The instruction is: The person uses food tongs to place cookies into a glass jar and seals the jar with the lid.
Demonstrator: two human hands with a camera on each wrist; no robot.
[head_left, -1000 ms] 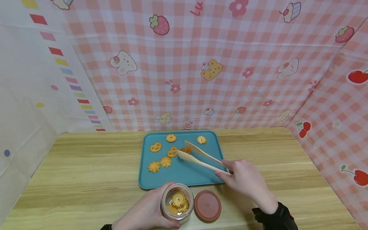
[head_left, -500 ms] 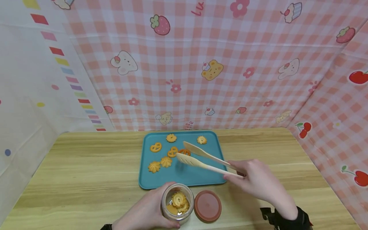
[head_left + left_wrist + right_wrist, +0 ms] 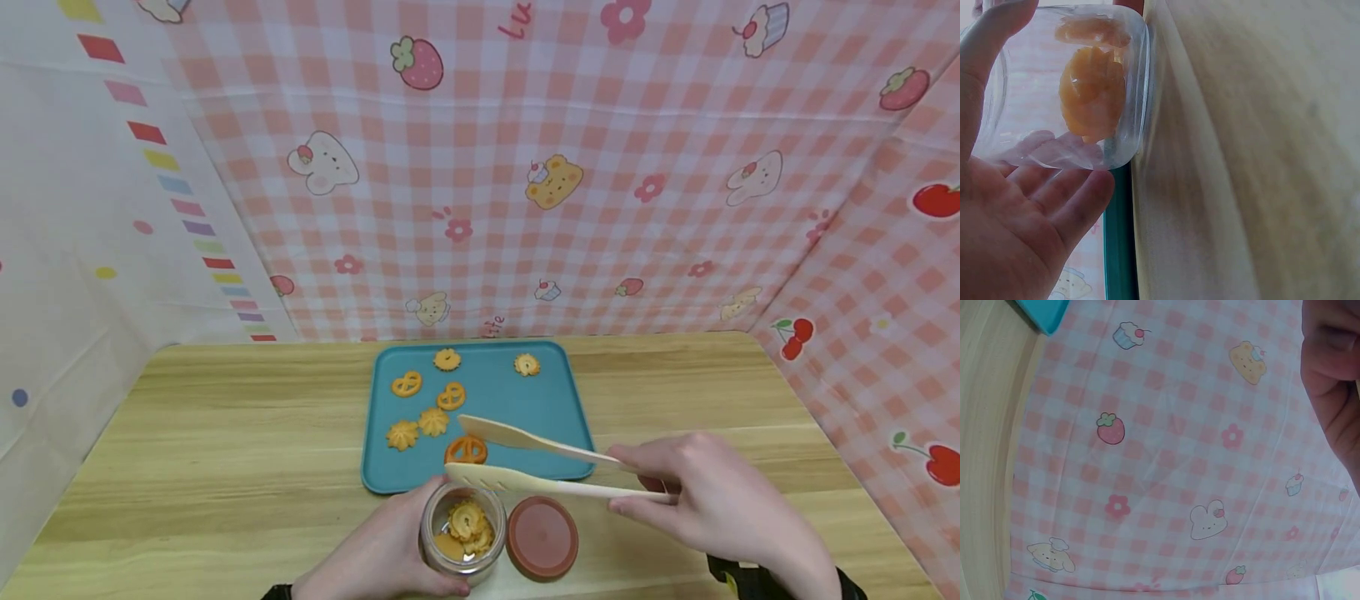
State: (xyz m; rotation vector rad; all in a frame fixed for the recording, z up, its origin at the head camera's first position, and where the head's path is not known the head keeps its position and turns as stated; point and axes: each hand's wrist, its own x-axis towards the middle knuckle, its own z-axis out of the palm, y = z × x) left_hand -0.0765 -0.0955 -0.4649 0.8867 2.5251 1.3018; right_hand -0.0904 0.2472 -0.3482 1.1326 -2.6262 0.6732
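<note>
My left hand [image 3: 382,546] grips a clear jar [image 3: 429,550] by its side; in the left wrist view fingers and thumb curl round the jar [image 3: 1035,134]. Inside lie several cookies [image 3: 467,521]. In the head view my right hand [image 3: 720,492] holds pale wooden tongs [image 3: 540,485] near their handle end. A darker pretzel [image 3: 467,449] sits between the tong tips, over the tray's front part, just beyond the jar mouth. The right wrist view shows only part of the right hand [image 3: 1335,375] at its edge. A reddish-brown lid [image 3: 542,537] lies right of the jar.
A blue tray [image 3: 536,408] on the wooden table [image 3: 247,450] bears several pieces: pretzels [image 3: 407,384], flower-shaped cookies [image 3: 402,435] and ring-like cookies [image 3: 527,365]. Behind it hangs a pink checked cloth [image 3: 480,250]; another cloth wall stands at the right.
The tongs come nearer the jar with the darker pretzel between their tips, lifted from its place mid-tray. My right hand shifts right and toward me. The left hand and jar stay put.
</note>
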